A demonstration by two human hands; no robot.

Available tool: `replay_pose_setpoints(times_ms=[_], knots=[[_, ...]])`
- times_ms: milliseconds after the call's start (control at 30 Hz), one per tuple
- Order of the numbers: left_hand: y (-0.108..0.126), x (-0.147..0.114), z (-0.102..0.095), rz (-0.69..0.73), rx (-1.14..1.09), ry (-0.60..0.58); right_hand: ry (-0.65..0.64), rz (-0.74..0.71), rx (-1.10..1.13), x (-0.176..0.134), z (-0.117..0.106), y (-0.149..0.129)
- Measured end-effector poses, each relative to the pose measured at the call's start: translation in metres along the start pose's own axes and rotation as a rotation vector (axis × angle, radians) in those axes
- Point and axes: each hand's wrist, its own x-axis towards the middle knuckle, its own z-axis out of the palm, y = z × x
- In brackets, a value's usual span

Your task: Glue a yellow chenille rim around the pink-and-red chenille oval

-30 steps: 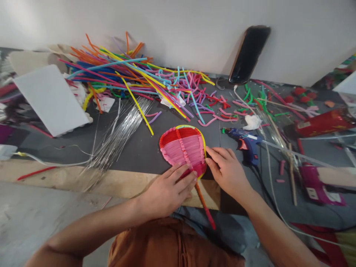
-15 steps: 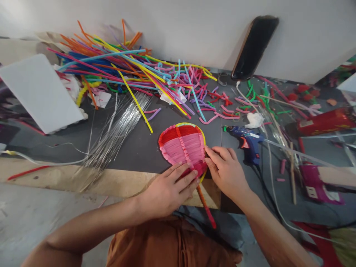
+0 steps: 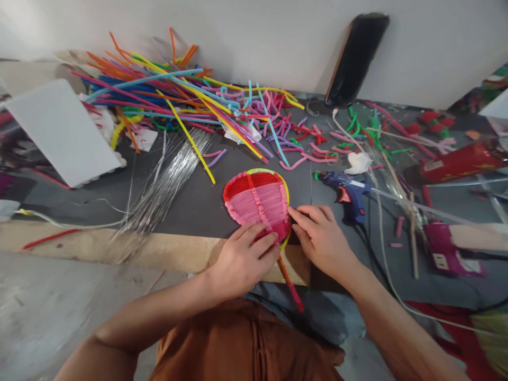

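Observation:
A petal-shaped pipe-cleaner piece (image 3: 260, 198) lies at the table's front edge. It is pink with a red top, has a ridge down its middle, and ends in an orange-and-red stem pointing toward me. A yellow pipe cleaner (image 3: 288, 197) runs along its right rim. My left hand (image 3: 248, 259) is bent over the lower part and holds it; the thumb is hidden. At the right rim, the thumb and forefinger of my right hand (image 3: 321, 238) are closed together at the yellow pipe cleaner. The exact contact there is partly hidden.
A glue gun (image 3: 353, 196) lies right of the piece, its cord trailing toward me. Behind are piled pipe cleaners (image 3: 159, 90) and a phone (image 3: 357, 61) leaning on the wall. Wires (image 3: 166, 180) and a white board (image 3: 63, 132) are left. A red can (image 3: 462, 164) lies far right.
The fingers of my left hand have drawn closer together and bent more over the piece. My right hand stays at the right rim. The whole view has shifted slightly.

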Motion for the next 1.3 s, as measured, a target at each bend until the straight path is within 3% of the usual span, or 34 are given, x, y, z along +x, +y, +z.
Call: replay_pose_setpoints(times_ms=[567, 867, 1300], knots=[[0.002, -0.002, 0.005, -0.023, -0.038, 0.036, -0.043, -0.053, 0.035, 0.000, -0.002, 0.010], [0.002, 0.003, 0.005, -0.047, -0.050, 0.118, -0.071, -0.044, 0.069, 0.000, -0.005, 0.010], [0.001, 0.000, 0.009, -0.126, -0.113, 0.090, -0.046, 0.007, -0.061, 0.002, -0.003, 0.000]])
